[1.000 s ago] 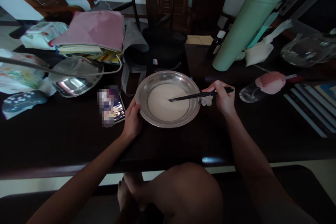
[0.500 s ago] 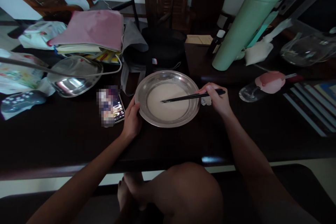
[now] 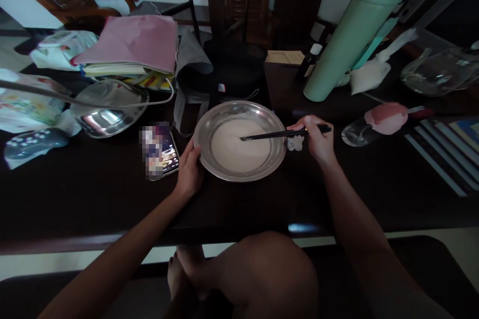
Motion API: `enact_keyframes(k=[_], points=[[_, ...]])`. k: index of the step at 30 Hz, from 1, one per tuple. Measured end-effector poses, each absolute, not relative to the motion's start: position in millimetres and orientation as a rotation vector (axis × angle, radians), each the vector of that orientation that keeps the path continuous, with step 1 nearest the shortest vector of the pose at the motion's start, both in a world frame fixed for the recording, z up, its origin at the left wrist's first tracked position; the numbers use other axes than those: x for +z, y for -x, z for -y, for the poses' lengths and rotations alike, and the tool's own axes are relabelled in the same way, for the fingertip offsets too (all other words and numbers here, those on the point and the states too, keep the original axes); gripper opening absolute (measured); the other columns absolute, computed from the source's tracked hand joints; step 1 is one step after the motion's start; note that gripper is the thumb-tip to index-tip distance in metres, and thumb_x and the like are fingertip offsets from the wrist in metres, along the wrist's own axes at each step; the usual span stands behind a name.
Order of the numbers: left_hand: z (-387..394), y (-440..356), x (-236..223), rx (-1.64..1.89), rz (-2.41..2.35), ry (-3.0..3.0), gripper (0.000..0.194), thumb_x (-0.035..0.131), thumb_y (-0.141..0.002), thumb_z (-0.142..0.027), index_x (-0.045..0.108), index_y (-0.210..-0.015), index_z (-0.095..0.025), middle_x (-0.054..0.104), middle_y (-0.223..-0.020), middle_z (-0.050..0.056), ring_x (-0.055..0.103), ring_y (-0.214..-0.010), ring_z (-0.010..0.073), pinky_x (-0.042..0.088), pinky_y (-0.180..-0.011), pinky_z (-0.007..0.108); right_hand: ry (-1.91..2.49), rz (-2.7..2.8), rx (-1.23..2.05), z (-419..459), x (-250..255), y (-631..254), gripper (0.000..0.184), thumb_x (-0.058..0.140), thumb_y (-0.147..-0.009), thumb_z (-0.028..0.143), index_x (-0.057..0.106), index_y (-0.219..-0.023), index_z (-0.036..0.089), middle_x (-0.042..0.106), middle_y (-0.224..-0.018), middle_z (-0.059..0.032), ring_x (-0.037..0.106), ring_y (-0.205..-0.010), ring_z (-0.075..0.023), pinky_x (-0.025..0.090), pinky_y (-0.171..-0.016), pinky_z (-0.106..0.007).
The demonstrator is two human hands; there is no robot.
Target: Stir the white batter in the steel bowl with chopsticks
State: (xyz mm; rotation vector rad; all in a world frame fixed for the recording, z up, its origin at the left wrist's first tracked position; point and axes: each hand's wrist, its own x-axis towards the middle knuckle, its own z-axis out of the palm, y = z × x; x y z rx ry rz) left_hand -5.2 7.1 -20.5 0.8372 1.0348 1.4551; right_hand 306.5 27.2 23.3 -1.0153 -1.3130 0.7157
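A shallow steel plate with a pale white batter in it sits on the dark table in front of me. My left hand grips the plate's left rim. My right hand, just right of the plate, is closed on a pair of black chopsticks whose tips dip into the batter near its middle. A small white crumpled bit lies beside the right rim.
A phone lies left of the plate, and an empty steel bowl stands further left. A tall green flask, a pink-lidded glass, books, a black pot and a pile of papers crowd the table's back. My knee is below the table's edge.
The chopstick tips swept left through the batter, then back to the right. My right hand moved with them. My left hand stayed on the rim.
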Motion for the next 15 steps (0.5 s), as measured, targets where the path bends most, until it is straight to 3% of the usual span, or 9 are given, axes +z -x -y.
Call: enact_keyframes(k=[2,7,12,15], points=[[-6.8,5.0,-18.8,1.461,-1.053,-0.827,0.046,0.078,-0.079,-0.039,0.077,-0.121,-0.02,0.08,-0.125,0.008,0.07,-0.129,0.0307,0.057,-0.11,0.036,1.012,1.324,0.751,-26.8,22.8,-306.2,0.05,0.072,-0.091,0.068,0.077,-0.065,0.026,0.076,-0.063,-0.0015,0.077,-0.063,-0.0186,0.065,-0.065,-0.033],[-6.6,5.2,-21.9,1.465,-1.039,-0.822,0.038,0.077,-0.083,-0.036,0.077,-0.117,-0.019,0.081,-0.123,0.007,0.072,-0.123,0.0289,0.058,-0.105,0.034,1.046,1.4,0.748,-24.9,24.5,-303.3,0.046,0.075,-0.087,0.07,0.08,-0.071,0.027,0.082,-0.076,-0.0028,0.081,-0.076,-0.02,0.067,-0.076,-0.034],[-7.0,5.0,-27.7,1.484,-1.01,-0.835,0.033,0.073,-0.089,-0.034,0.077,-0.118,-0.02,0.08,-0.125,0.006,0.069,-0.128,0.0302,0.057,-0.107,0.034,1.054,1.314,0.756,-25.1,25.1,-305.2,0.052,0.071,-0.091,0.07,0.076,-0.065,0.025,0.079,-0.068,-0.004,0.078,-0.066,-0.0199,0.065,-0.066,-0.033],[-6.9,5.1,-26.0,1.473,-1.023,-0.83,0.038,0.076,-0.086,-0.036,0.076,-0.121,-0.02,0.08,-0.124,0.007,0.07,-0.128,0.0299,0.057,-0.106,0.034,1.017,1.403,0.788,-25.5,25.0,-304.6,0.049,0.073,-0.09,0.069,0.079,-0.069,0.026,0.08,-0.071,-0.0033,0.079,-0.069,-0.0189,0.066,-0.07,-0.033]])
